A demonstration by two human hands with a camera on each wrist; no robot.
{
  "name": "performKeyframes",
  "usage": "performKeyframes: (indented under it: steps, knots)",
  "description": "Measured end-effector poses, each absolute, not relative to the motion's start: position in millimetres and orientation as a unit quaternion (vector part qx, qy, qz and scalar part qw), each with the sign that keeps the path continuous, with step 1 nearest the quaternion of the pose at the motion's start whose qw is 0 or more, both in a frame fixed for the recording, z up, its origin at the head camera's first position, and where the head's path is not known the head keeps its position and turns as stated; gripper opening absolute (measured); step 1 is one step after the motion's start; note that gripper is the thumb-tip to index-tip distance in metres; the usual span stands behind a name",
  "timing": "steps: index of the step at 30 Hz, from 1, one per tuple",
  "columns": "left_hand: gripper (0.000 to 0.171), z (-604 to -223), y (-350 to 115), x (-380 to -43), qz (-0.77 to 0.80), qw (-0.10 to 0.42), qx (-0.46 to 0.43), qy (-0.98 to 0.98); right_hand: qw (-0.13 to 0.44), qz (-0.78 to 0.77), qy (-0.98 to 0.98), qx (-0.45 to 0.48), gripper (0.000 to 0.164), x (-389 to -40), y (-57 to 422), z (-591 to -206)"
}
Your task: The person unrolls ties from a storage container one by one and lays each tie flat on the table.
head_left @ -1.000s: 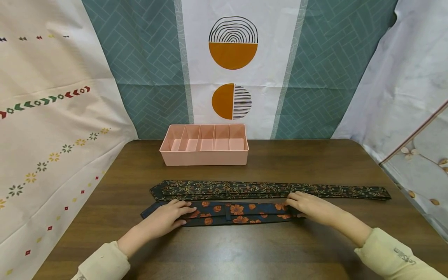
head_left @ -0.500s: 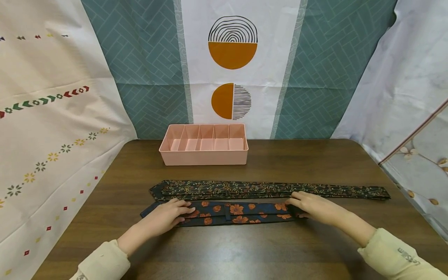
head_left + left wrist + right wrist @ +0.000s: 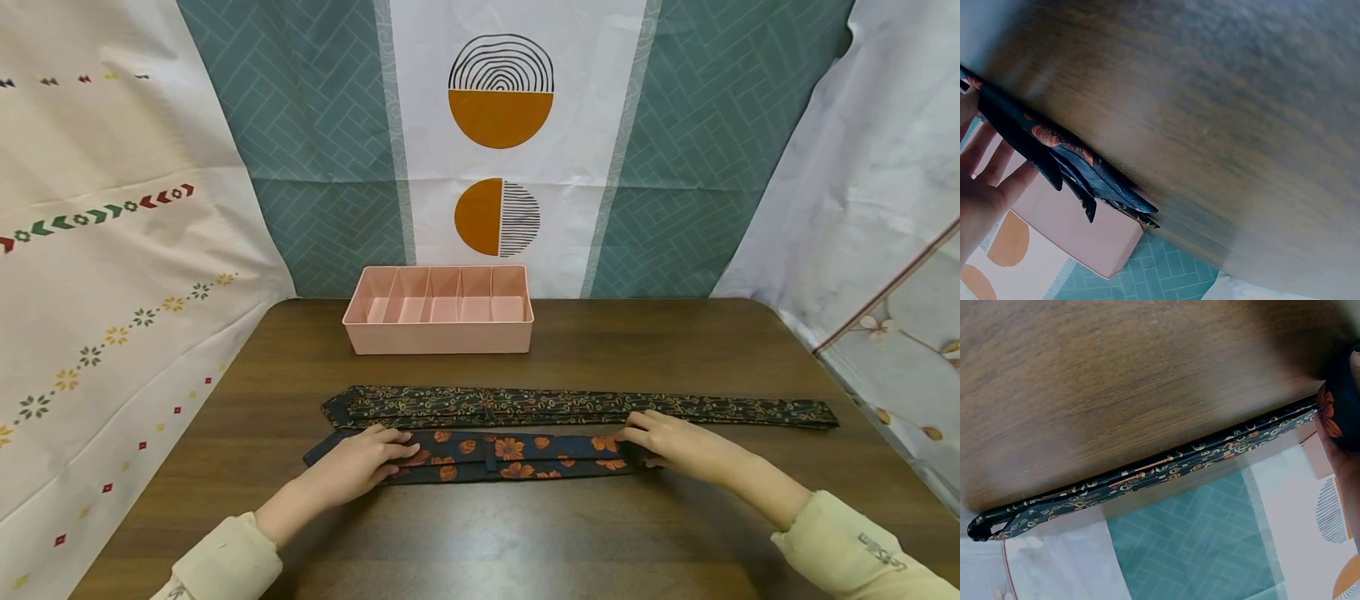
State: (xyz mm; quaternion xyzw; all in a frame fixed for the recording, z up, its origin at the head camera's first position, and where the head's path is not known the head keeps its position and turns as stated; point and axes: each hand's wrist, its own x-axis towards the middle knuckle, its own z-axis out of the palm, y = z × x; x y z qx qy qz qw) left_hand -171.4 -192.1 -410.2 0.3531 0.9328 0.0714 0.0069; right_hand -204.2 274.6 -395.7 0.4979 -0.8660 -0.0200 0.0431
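Observation:
A navy necktie (image 3: 510,458) with orange flowers lies folded in layers across the table in the head view. My left hand (image 3: 363,462) rests on its left part, fingers extended and spread over the cloth. In the left wrist view, the fingers (image 3: 997,162) lie against the tie's (image 3: 1054,137) side, and its pointed ends hang loose. At the tie's right end, my right hand (image 3: 671,446) pinches the cloth, which is bent up there. The right wrist view shows a flowered bit of this tie (image 3: 1335,409) between thumb and finger.
Just behind lies a second necktie (image 3: 555,404), black with a small gold and red pattern, folded lengthwise and reaching further right. A pink divided box (image 3: 438,339) stands at the back of the brown wooden table (image 3: 480,542). Patterned curtains (image 3: 322,150) hang around the table.
My right hand has shifted slightly to the right, and more of the dark bent end of the flowered necktie shows beside it. My left hand has stayed in place.

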Motion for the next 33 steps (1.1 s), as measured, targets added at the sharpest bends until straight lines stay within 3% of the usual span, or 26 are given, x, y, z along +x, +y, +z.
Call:
performKeyframes:
  steps: [11,19,30,33]
  knots:
    - [0.034,-408.4,-194.7,-175.0,0.074,0.012,0.36,0.93,0.038,-0.004,-0.876,0.482,0.043,-205.1,282.2,-393.8]
    - [0.034,-405.3,-198.0,-177.0,0.083,0.015,0.38,0.921,0.036,-0.01,-0.88,0.473,0.053,-205.6,290.2,-395.9]
    - [0.034,-402.6,-199.2,-177.3,0.09,0.027,0.379,0.921,0.043,0.011,-0.875,0.483,0.043,-205.3,294.8,-394.4]
    - [0.033,-401.1,-198.9,-178.5,0.1,0.054,0.373,0.921,0.032,0.023,-0.879,0.476,0.039,-203.5,298.0,-393.7]
